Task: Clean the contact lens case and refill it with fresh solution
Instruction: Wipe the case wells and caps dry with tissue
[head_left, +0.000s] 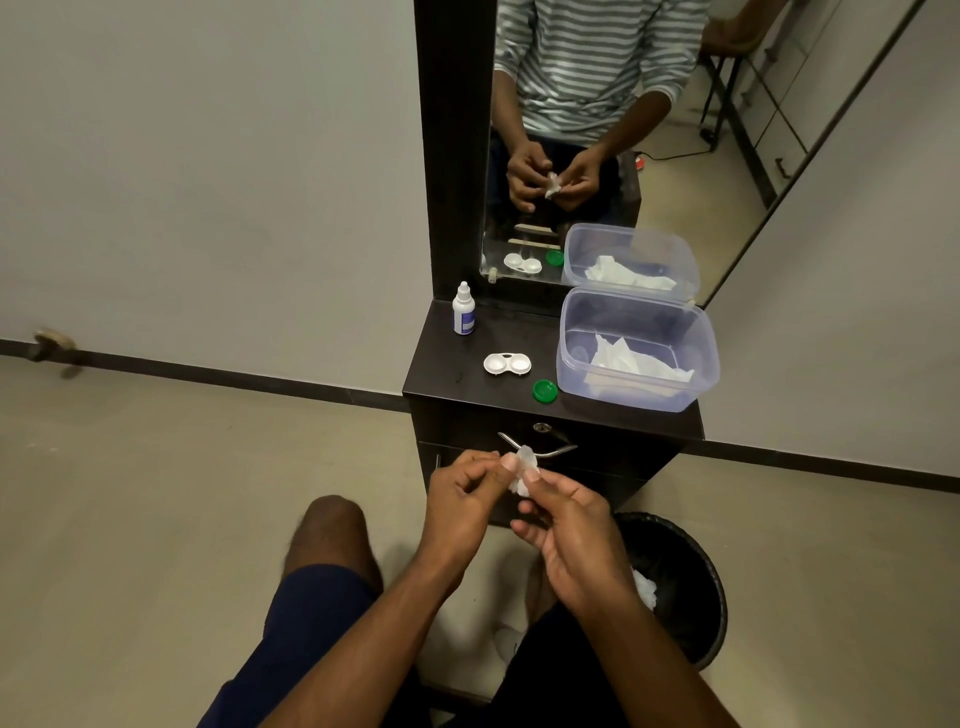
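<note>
In front of the cabinet drawer, my left hand and my right hand meet. The left thumb and fingers pinch a small translucent white cap. The right hand's fingers pinch a crumpled wad of white tissue pressed against that cap. The white contact lens case lies on the dark cabinet top with both wells uncovered. Its green cap lies loose near the front edge. A small white solution bottle with a blue label stands upright at the back left, its cap on.
A clear plastic box holding white tissues sits on the right of the cabinet top, against a mirror. A black waste bin with crumpled tissue inside stands on the floor at the lower right. My knees are below the hands.
</note>
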